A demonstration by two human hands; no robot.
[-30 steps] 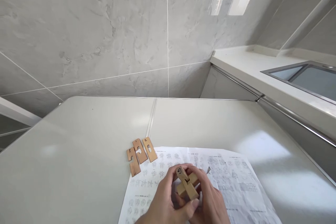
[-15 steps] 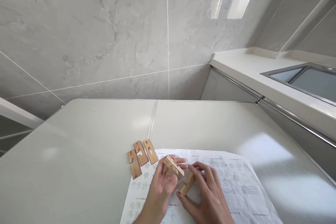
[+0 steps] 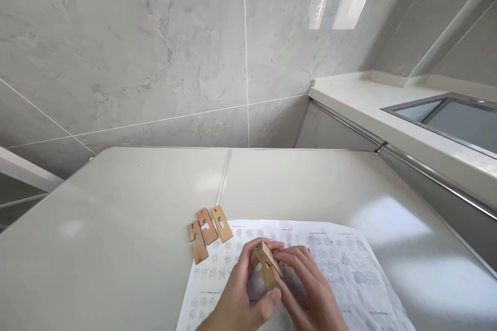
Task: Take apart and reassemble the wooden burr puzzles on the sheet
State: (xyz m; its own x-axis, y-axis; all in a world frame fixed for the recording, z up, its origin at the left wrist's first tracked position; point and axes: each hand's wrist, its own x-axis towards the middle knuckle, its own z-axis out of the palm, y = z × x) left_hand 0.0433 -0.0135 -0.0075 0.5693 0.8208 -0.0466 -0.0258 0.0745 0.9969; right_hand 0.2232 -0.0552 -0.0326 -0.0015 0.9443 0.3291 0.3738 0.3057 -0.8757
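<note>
Over a printed sheet (image 3: 357,300), two notched wooden puzzle pieces (image 3: 269,266) are together between my hands, one against the other. My left hand (image 3: 243,289) grips them from the left, thumb at the near end and fingers behind. My right hand (image 3: 308,284) closes on their right side; its fingertips are partly hidden behind the wood. How far the pieces interlock I cannot tell. To the left lie three flat wooden puzzle pieces with cut-outs: one marked 2 (image 3: 226,232), one marked 1 (image 3: 212,236), and one marked 3 (image 3: 199,252).
The creased paper, covered with small line diagrams, lies on a white table (image 3: 116,248) with a seam across it. Behind stands a grey tiled wall (image 3: 174,62). At the right is a white counter (image 3: 357,95) with a metal-rimmed sink (image 3: 411,106).
My hands have come closer together. The piece in my right hand, earlier apart, now meets the one in my left, which has turned more upright. The flat pieces stay where they were.
</note>
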